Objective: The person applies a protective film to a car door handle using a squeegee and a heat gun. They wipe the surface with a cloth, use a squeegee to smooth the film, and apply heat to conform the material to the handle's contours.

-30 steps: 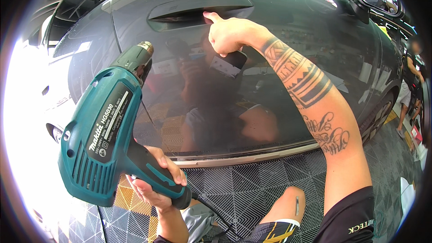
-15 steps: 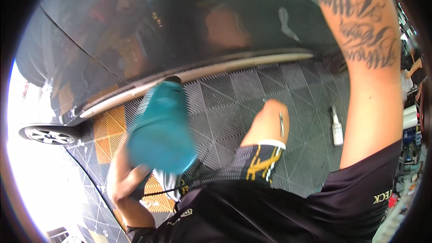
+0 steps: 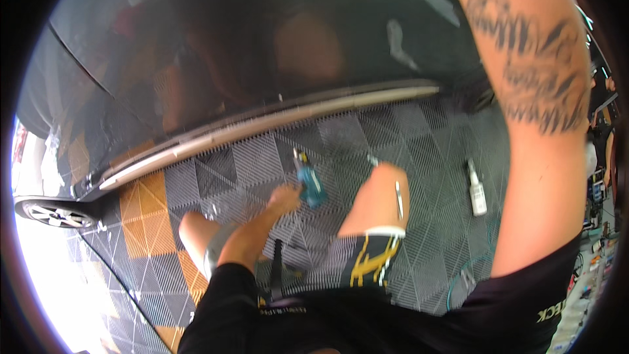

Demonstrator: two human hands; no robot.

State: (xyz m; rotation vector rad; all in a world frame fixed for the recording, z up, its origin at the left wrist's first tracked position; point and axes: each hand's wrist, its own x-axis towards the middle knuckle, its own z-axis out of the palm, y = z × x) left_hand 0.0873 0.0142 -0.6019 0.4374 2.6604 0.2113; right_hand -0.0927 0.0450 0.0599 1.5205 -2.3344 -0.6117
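Observation:
Low over the tiled floor, my left hand (image 3: 285, 198) grips the handle of a teal heat gun (image 3: 313, 187). The gun's nozzle points away from me, toward the car sill, apart from it. The fingers are partly blurred, but they appear closed round the handle. My right arm (image 3: 540, 157) is raised along the right side, and its hand lies beyond the upper edge. In front of me stands a dark, glossy car panel (image 3: 229, 46) with reflections and a pale streak on it. A slim silvery tool (image 3: 399, 200) rests on my right leg.
A white spray bottle (image 3: 477, 193) is on the floor to the right. The light sill strip (image 3: 275, 124) runs along the car's lower edge, with a wheel (image 3: 56, 214) at far left. Grey and orange ribbed tiles (image 3: 145, 213) cover the floor. Other people appear at the far right edge.
My left hand has carried the heat gun from close before me down and away toward the floor. My right arm stays raised; the view has shifted slightly.

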